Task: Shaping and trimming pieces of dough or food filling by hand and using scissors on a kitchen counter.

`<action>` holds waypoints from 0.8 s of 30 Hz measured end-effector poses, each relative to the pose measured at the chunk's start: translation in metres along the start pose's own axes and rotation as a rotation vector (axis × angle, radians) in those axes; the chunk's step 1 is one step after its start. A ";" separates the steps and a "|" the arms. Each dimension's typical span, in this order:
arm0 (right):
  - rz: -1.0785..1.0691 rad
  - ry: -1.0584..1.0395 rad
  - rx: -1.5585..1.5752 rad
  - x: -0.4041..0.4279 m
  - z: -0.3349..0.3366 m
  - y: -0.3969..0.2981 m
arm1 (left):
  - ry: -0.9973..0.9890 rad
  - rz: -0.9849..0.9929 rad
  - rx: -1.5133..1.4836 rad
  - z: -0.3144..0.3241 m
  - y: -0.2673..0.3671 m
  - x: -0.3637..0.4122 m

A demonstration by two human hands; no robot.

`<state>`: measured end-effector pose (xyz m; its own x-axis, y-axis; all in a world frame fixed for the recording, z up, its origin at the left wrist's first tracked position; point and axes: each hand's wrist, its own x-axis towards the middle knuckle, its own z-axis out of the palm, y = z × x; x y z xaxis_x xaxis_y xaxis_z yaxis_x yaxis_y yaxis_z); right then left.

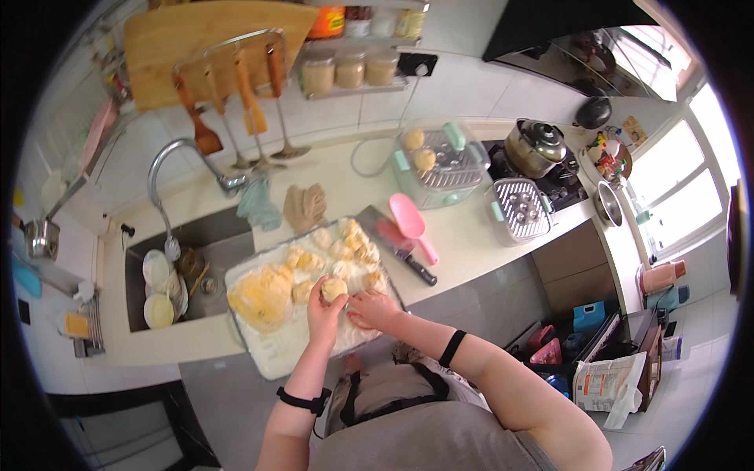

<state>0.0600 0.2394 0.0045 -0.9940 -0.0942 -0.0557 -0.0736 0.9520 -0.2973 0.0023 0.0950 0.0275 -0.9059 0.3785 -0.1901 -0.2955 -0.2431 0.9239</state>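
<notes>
A small round dough ball (334,289) sits in my left hand (323,309), held between thumb and fingers above a floured board (271,353). Just right of it, my right hand (372,308) is low over the board, its fingers bent down; what lies under them is hidden. A red ring-like thing (358,320) shows beside that hand. On the board's left lies a big yellowish dough mass (262,297). Several smaller dough pieces (353,241) are spread over the back and right. Two dough balls (424,159) rest in a green-and-clear steamer (439,182) behind.
A cleaver (389,232) and a pink scoop (407,216) lie right of the board. Cloths (304,206) lie behind it. The sink (227,235) on the left holds dishes. Farther right are a steamer tray (522,206) and a lidded pot (533,150) on the stove.
</notes>
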 end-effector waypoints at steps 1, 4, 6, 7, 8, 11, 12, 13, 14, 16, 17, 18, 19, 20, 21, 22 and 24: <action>0.080 -0.130 0.123 0.004 -0.031 0.005 | -0.002 -0.008 -0.050 0.009 0.007 0.005; 0.306 0.265 0.239 0.018 -0.108 0.066 | -0.045 0.032 -0.021 0.048 0.024 0.022; 0.322 0.553 0.131 0.030 -0.164 0.126 | -0.069 0.055 0.027 0.080 0.040 0.033; 0.439 0.701 0.020 0.033 -0.171 0.181 | -0.081 0.060 0.032 0.099 0.037 0.042; 0.493 0.709 0.059 0.044 -0.198 0.203 | -0.081 0.068 0.036 0.108 0.029 0.053; 0.630 0.750 0.017 0.071 -0.250 0.266 | -0.103 0.096 0.086 0.148 0.014 0.082; 0.617 0.743 0.029 0.081 -0.259 0.276 | -0.077 0.092 0.098 0.163 0.012 0.088; 0.670 0.624 0.062 0.090 -0.266 0.285 | -0.050 0.086 0.109 0.176 0.010 0.094; 0.719 0.503 0.093 0.098 -0.272 0.294 | -0.049 0.091 0.084 0.187 0.004 0.104; 0.722 0.438 0.133 0.108 -0.271 0.317 | -0.017 0.055 0.086 0.211 0.005 0.110; 0.732 0.384 0.162 0.110 -0.269 0.327 | 0.001 0.023 0.078 0.223 0.005 0.113; 0.724 0.373 0.170 0.112 -0.267 0.334 | 0.027 0.006 0.067 0.232 0.005 0.115; 0.672 0.372 0.189 0.114 -0.265 0.341 | 0.038 0.003 0.071 0.238 0.002 0.119; 0.622 0.373 0.206 0.114 -0.264 0.348 | 0.046 0.011 0.097 0.243 -0.004 0.124; 0.610 0.361 0.212 0.114 -0.266 0.349 | 0.063 0.021 0.122 0.245 -0.010 0.129; 0.600 0.383 0.250 0.111 -0.271 0.352 | 0.078 0.019 0.123 0.248 -0.016 0.134; 0.583 0.396 0.287 0.100 -0.287 0.359 | 0.067 0.093 0.140 0.254 -0.027 0.146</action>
<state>-0.0892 0.6555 0.1662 -0.8242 0.5641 0.0502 0.4427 0.6970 -0.5641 -0.0453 0.3836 0.0591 -0.9470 0.2983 -0.1193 -0.1687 -0.1458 0.9748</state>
